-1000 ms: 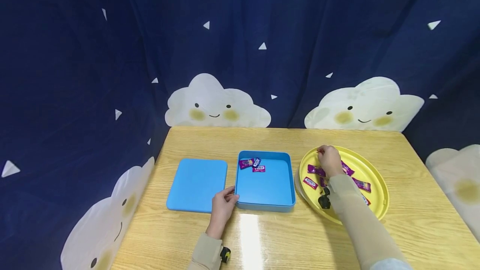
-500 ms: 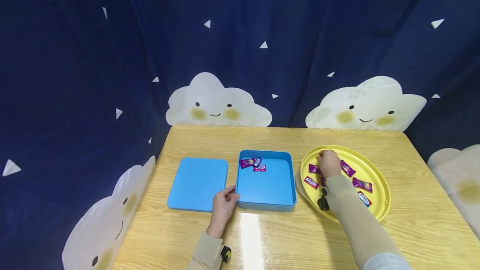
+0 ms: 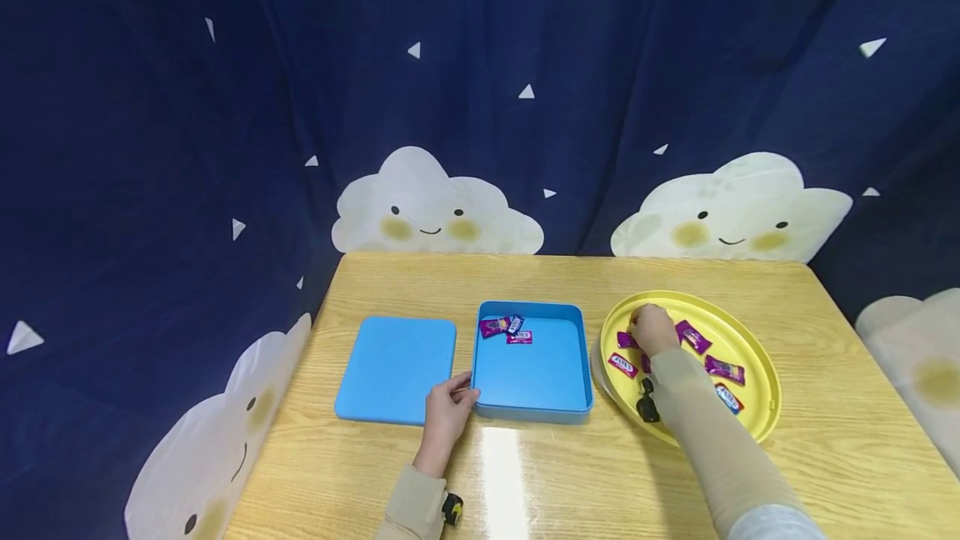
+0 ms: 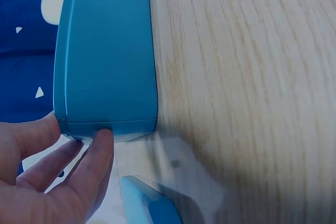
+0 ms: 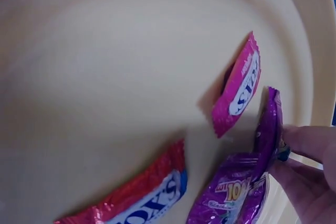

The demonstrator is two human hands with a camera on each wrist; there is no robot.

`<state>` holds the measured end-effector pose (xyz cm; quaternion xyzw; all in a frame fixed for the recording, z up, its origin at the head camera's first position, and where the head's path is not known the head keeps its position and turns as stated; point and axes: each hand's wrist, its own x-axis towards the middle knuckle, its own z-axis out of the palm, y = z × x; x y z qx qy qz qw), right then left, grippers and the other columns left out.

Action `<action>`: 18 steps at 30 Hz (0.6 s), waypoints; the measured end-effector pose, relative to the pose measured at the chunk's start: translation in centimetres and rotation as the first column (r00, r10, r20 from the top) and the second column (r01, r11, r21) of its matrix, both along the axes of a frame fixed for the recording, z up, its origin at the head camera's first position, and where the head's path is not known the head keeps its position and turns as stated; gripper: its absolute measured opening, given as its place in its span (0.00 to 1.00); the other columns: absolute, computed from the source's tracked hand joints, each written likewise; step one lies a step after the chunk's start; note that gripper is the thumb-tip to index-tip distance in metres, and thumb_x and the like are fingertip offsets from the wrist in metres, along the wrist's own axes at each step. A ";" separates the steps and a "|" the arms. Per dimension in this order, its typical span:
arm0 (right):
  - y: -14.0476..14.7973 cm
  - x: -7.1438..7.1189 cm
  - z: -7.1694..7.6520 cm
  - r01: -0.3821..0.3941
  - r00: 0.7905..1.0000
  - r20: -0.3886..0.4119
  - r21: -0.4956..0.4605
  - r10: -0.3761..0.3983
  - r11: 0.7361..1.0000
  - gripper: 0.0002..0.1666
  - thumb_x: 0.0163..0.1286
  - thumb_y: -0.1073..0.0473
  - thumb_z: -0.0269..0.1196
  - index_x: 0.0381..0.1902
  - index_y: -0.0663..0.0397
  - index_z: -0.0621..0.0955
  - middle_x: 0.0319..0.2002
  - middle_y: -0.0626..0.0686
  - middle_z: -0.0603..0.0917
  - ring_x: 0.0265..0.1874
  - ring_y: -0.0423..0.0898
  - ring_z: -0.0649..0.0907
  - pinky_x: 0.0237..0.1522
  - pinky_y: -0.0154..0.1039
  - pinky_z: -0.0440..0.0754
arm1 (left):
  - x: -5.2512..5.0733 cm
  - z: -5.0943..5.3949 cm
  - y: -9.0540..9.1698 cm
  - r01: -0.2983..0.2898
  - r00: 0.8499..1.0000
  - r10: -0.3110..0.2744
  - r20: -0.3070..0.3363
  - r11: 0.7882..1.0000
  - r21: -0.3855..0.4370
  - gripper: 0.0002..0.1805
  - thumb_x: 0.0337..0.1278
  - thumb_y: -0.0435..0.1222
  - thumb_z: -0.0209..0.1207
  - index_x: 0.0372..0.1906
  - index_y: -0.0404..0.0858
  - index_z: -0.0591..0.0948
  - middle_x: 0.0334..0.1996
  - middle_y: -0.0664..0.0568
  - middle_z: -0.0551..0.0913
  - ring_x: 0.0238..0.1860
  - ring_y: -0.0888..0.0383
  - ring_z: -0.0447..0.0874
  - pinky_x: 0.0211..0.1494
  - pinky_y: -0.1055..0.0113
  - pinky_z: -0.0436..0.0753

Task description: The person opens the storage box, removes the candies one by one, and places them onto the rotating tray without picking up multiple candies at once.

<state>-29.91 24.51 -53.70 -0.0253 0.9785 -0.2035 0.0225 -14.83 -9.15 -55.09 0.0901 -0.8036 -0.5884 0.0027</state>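
My left hand (image 3: 447,407) holds the near left corner of an open blue box (image 3: 532,377). In the left wrist view its thumb meets the rim and its fingertips lie against the box's outer wall (image 4: 110,51). Inside the box are a purple (image 3: 493,327), a dark blue (image 3: 515,324) and a pink wrapped candy (image 3: 519,337). Over a round yellow tray (image 3: 761,394) is my right hand (image 3: 652,330). The right wrist view shows this hand pinching a purple-wrapped candy (image 5: 268,129), tilted on edge beside another purple candy (image 5: 226,190). Pink (image 5: 240,90) and red (image 5: 152,195) candies lie close by.
A flat blue lid (image 3: 397,369) lies left of the box on the wooden table (image 3: 337,482). More candies, among them a purple one (image 3: 724,369) and a red-and-blue one (image 3: 728,398), lie in the tray. A dark blue curtain (image 3: 465,23) hangs behind the table.
My right hand has shifted slightly left and toward me within the tray, coming over the purple candies at its left. My left hand has stayed at the box corner.
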 end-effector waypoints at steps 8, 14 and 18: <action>0.0 -0.1 0.0 -0.058 0.998 0.033 -0.020 0.059 0.998 0.17 0.56 0.68 0.59 0.09 0.56 0.71 0.11 0.49 0.69 0.13 0.42 0.67 0.17 0.34 0.65 | 0.1 0.1 0.0 -0.004 1.000 0.004 -0.011 1.000 -0.008 0.19 0.56 0.28 0.58 0.54 0.27 0.76 0.47 0.36 0.79 0.43 0.47 0.81 0.38 0.66 0.82; 0.1 -0.1 0.2 -0.077 0.997 0.018 -0.023 0.077 0.997 0.16 0.54 0.71 0.54 0.09 0.57 0.68 0.11 0.50 0.67 0.12 0.42 0.65 0.16 0.33 0.64 | 0.1 0.1 0.0 0.005 1.000 -0.005 -0.017 1.000 -0.003 0.19 0.56 0.28 0.58 0.54 0.27 0.75 0.47 0.35 0.79 0.42 0.47 0.82 0.38 0.66 0.82; 0.0 0.1 0.7 -0.057 0.998 -0.007 -0.040 0.057 0.998 0.10 0.57 0.70 0.52 0.30 0.72 0.78 0.27 0.66 0.77 0.18 0.48 0.71 0.19 0.37 0.69 | 0.1 0.0 0.0 0.003 1.000 -0.003 -0.020 1.000 0.000 0.20 0.55 0.28 0.58 0.54 0.27 0.75 0.47 0.35 0.79 0.42 0.47 0.82 0.38 0.66 0.82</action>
